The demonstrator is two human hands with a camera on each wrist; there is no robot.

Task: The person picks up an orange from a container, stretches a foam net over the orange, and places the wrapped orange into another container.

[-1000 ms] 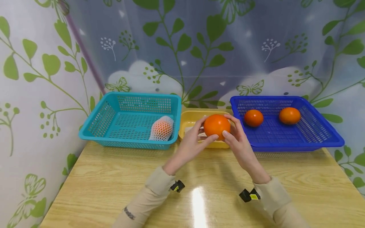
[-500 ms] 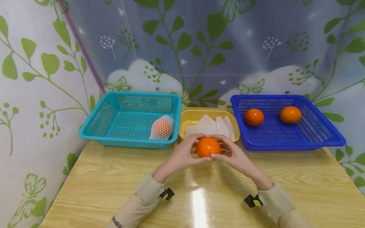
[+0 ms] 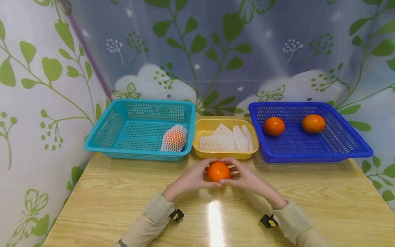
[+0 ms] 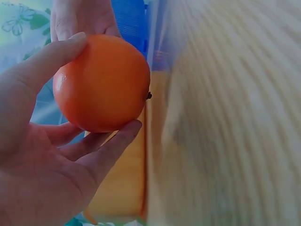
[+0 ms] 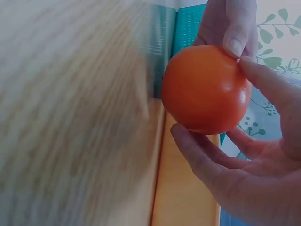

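Between both hands, a smooth, glossy round orange fruit is held low over the table, in front of the yellow basket. My left hand grips its left side, thumb at the near side and fingers curled behind. From the right, my right hand holds it the same way, the thumbs close together. The left wrist view shows a small dark nub on the fruit, on the side facing the table. Whether the fruit touches the tabletop, I cannot tell.
White foam net sleeves lie in the yellow basket. At left, a teal basket contains one net-wrapped fruit. At right, a blue basket contains two bare orange fruits. The wooden table extends in front.
Both hands have brought the orange fruit from above the yellow basket toward me and slightly left, lower over the table. The net sleeves in that basket have come into view.
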